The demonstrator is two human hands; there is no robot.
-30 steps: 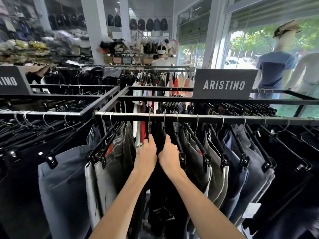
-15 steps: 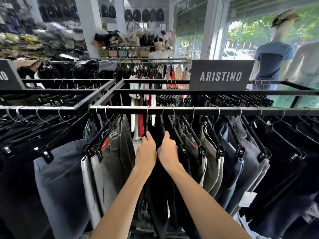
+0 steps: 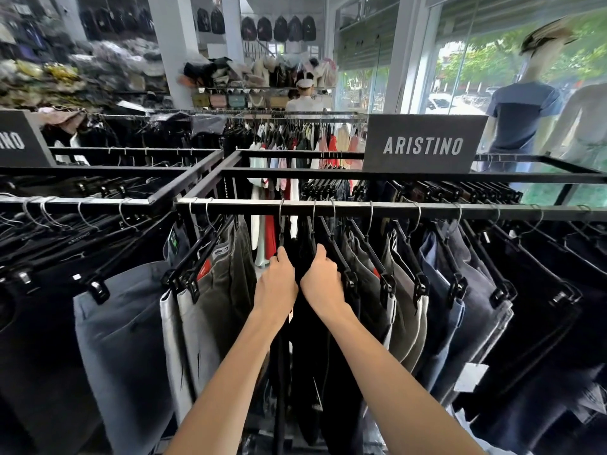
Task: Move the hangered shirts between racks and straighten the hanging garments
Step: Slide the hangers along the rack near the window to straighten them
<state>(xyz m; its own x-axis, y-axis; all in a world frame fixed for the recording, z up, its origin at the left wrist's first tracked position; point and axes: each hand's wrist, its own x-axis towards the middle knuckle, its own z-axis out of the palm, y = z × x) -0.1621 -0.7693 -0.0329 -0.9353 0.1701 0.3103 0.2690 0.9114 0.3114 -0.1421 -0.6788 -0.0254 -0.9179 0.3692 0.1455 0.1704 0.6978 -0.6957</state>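
At the middle of the near rail [image 3: 361, 210], just below its twelve o'clock stretch, both of my hands are buried in the dark garments [image 3: 305, 339] that hang straight ahead of me. My left hand [image 3: 276, 287] has its fingers curled round the top of one black clip hanger [image 3: 281, 238]; my right hand [image 3: 323, 282], close beside it at three o'clock, has its fingers curled round the neighbouring hanger [image 3: 328, 239]. Both hooks sit on the rail, so I judge nothing is lifted off yet. Toward three o'clock the grey and navy pieces [image 3: 437, 307] hang in a fairly even fan; toward nine o'clock the grey and olive ones [image 3: 210, 307] bunch tighter, with a gap next to my left hand. I would call the job partway at best: this pair is being parted or squared up, and any transfer to the left rack [image 3: 98, 201] is yet to come. Beyond, at one o'clock, stands the brand sign [image 3: 423, 144].
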